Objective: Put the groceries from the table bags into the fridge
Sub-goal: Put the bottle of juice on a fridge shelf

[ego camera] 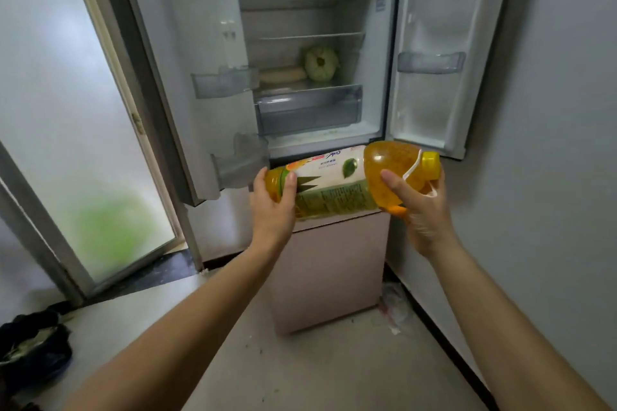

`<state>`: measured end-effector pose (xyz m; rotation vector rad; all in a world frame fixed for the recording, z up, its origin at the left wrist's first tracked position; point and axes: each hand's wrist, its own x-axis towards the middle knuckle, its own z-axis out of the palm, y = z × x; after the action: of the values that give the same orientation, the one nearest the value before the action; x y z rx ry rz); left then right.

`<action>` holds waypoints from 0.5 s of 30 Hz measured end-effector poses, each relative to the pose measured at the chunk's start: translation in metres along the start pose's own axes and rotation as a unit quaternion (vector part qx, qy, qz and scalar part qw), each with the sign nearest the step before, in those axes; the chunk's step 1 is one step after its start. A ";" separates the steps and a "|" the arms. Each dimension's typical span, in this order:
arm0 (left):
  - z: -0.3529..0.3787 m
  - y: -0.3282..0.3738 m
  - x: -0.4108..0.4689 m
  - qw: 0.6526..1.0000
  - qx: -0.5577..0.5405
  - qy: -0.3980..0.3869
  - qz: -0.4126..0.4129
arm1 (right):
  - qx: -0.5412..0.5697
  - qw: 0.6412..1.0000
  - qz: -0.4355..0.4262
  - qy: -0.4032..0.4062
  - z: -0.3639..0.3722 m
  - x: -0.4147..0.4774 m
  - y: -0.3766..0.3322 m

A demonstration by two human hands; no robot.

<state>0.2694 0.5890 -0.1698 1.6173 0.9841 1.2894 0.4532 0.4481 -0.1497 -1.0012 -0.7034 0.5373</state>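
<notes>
Head view: I see both arms stretched forward, left hand [272, 207] gripping the bottle [334, 185] base, right hand [425, 210] gripping its neck, bottle sideways before the open fridge [283, 23].

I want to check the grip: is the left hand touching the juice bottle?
Touching. The head view shows the left hand curled around the base end of the juice bottle, its thumb lying on the bottle's side.
</notes>
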 end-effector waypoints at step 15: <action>0.180 0.068 0.349 0.991 -0.092 -0.042 0.086 | 0.035 0.985 -0.157 0.061 0.048 0.338 -0.020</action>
<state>0.5098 0.8655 -0.0133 1.6256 0.6657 1.3722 0.6437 0.7006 -0.0196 -0.8293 -0.7109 0.2218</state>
